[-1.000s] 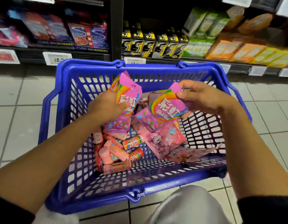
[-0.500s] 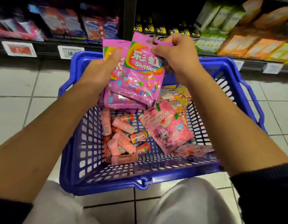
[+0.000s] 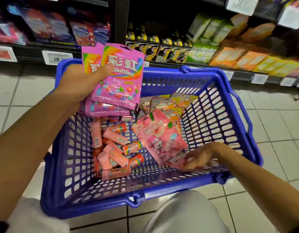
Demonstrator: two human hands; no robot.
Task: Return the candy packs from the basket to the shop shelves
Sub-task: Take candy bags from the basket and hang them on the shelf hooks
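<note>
My left hand (image 3: 81, 84) grips a stack of pink Skittles packs (image 3: 120, 84) above the far left corner of the blue basket (image 3: 237, 132), thumb across the front pack. My right hand (image 3: 200, 157) is down in the basket's near right corner, fingers curled onto a flat pink pack (image 3: 176, 161) lying on the bottom; whether it grips that pack is unclear. A pink peach gummy bag (image 3: 160, 137) lies in the middle, several pink and red candy rolls (image 3: 115, 148) at the left, orange cartoon packs (image 3: 170, 105) at the back.
The basket stands on a tiled floor (image 3: 271, 123) in front of low shop shelves (image 3: 179, 47) holding black-yellow gum boxes, green and orange boxes, and dark candy bags at the left. White price tags (image 3: 57, 58) line the shelf edge. My grey-clad knees (image 3: 187, 214) are below.
My right hand let go of the Skittles pack and dropped into the basket's near right corner. My left hand now holds the whole stack of Skittles packs alone.
</note>
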